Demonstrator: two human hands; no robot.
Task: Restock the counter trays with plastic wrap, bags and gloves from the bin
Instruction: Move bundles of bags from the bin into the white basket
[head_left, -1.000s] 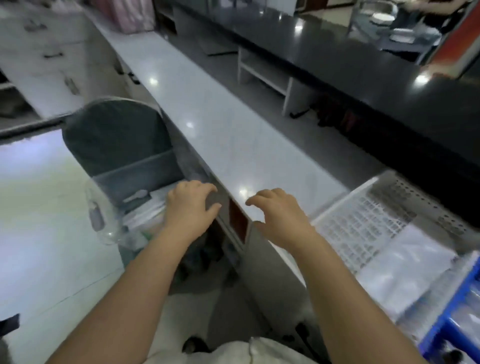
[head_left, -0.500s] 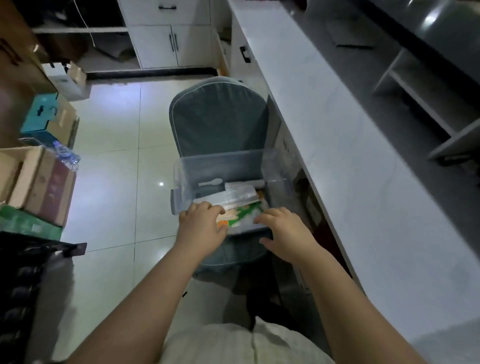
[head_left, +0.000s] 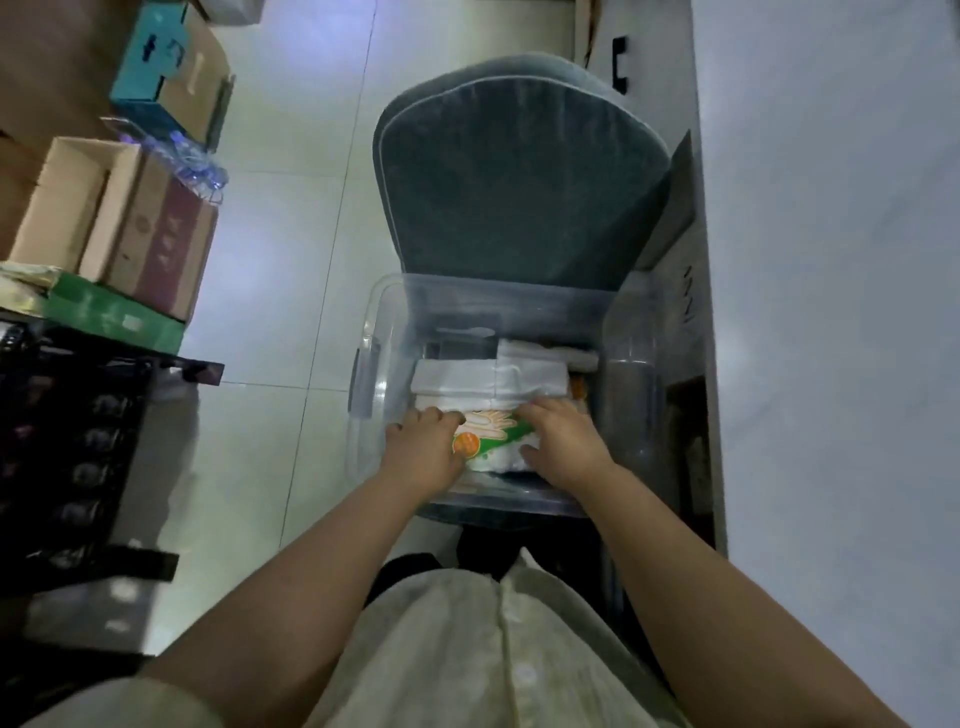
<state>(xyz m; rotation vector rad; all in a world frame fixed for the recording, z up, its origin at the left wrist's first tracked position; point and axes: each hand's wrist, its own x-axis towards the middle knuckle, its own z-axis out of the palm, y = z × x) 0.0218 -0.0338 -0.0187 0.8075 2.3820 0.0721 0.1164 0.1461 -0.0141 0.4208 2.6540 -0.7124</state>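
A clear plastic bin (head_left: 376, 364) sits on the seat of a grey chair, below and in front of me. Inside lies a packet with green and orange print (head_left: 491, 432), and behind it white folded packs (head_left: 488, 382). My left hand (head_left: 423, 449) grips the printed packet's left end with curled fingers. At the packet's right end, my right hand (head_left: 563, 441) holds it the same way. The parts of the packet under both hands are hidden.
The chair's padded grey back (head_left: 519, 171) rises behind the bin. A pale counter (head_left: 831, 312) runs along the right. Cardboard boxes (head_left: 119, 223) and a black crate (head_left: 67, 441) stand on the tiled floor at the left.
My view has swung from the counter down to the bin. Both hands have moved from above the counter edge into the bin and closed on the printed packet.
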